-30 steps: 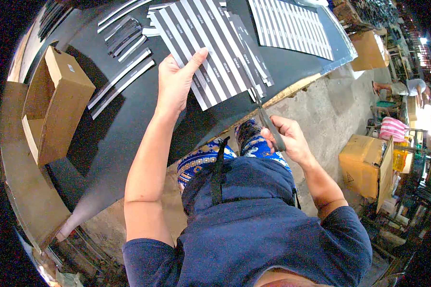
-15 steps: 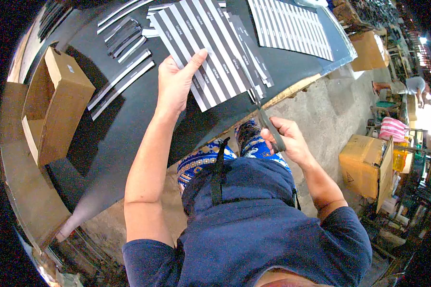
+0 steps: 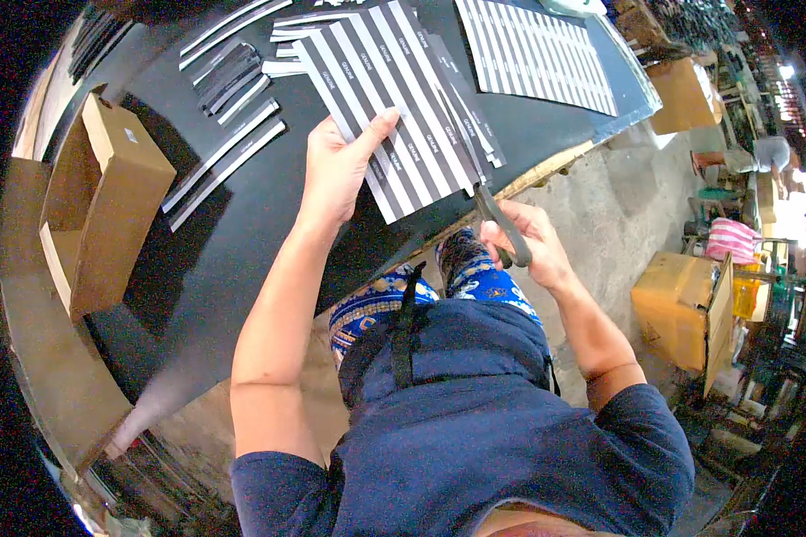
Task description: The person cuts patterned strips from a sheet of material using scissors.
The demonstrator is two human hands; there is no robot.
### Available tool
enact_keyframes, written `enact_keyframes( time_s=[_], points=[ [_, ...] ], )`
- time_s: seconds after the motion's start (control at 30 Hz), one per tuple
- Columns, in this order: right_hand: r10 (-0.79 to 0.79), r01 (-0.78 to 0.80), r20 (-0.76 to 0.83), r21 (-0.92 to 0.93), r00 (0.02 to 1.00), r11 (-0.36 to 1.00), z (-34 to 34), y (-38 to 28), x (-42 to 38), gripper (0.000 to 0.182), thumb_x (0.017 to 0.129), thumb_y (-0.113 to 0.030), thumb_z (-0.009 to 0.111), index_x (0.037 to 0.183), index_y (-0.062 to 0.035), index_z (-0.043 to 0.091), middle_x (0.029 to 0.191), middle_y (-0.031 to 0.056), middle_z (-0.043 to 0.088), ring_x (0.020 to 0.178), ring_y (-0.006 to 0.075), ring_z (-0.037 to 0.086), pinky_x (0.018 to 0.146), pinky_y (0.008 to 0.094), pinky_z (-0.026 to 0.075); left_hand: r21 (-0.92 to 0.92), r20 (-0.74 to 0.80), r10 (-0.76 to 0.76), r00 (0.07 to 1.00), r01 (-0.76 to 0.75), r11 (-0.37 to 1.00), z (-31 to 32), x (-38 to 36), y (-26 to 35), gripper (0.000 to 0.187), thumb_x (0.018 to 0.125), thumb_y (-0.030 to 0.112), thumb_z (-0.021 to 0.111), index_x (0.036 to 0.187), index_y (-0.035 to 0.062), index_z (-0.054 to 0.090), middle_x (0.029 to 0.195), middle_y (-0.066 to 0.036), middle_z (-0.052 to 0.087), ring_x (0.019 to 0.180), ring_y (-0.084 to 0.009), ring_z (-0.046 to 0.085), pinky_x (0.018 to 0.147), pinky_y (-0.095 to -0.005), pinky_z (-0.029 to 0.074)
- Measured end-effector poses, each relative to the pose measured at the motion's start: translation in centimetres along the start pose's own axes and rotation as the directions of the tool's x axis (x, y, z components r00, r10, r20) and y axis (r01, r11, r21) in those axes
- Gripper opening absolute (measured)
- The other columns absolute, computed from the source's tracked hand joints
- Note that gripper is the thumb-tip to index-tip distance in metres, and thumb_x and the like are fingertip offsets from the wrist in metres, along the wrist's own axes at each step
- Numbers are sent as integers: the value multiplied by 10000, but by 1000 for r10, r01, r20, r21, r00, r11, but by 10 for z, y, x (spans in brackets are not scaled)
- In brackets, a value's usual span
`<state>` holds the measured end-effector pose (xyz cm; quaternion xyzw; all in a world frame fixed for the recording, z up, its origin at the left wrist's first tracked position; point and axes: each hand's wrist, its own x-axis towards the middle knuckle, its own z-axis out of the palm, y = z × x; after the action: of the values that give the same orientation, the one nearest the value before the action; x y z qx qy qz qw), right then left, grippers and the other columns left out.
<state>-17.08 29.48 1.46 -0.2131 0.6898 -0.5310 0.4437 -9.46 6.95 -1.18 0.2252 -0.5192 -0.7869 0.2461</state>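
My left hand grips a striped black-and-white sheet with small printed lettering, its thumb on top and the fingers beneath. The sheet is held above the dark table. In my right hand is a pair of black-handled scissors, my fingers wrapped round the handles. The blades point up and away from me at the sheet's right edge, and are partly hidden there. Several narrow cut strips lie just beyond that edge. More cut strips are on the table left of my left hand.
Another striped sheet lies at the table's far right. An opened cardboard box stands on the dark table at left. On the floor to the right is a brown carton. A person is in the right background.
The scissors and my right hand have moved up and slightly left along the sheet's right edge. My left hand and the sheet have shifted slightly right and down.
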Motion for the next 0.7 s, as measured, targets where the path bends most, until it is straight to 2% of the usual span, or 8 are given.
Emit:
enact_keyframes(
  time_s=[0.07, 0.7],
  points=[
    [4, -4, -2, -73, 1000, 997, -1, -1, -1, 305, 820, -320, 628, 699, -59, 524, 578, -26, 486, 508, 53, 454, 452, 218, 357, 4, 0, -3, 1000, 3, 1000, 0, 0, 0, 237, 800, 140, 661, 966, -23, 613, 898, -82, 650, 776, -115, 610, 707, -250, 488],
    [28, -29, -27, -48, 999, 998, 1, -5, -4, 295, 821, -306, 633, 707, -48, 547, 571, -32, 480, 503, 41, 449, 438, 211, 356, -73, 14, -24, 1000, 25, 997, 1, 0, 4, 237, 795, 133, 667, 965, -22, 611, 907, -87, 651, 784, -116, 612, 716, -250, 486]
  ],
)
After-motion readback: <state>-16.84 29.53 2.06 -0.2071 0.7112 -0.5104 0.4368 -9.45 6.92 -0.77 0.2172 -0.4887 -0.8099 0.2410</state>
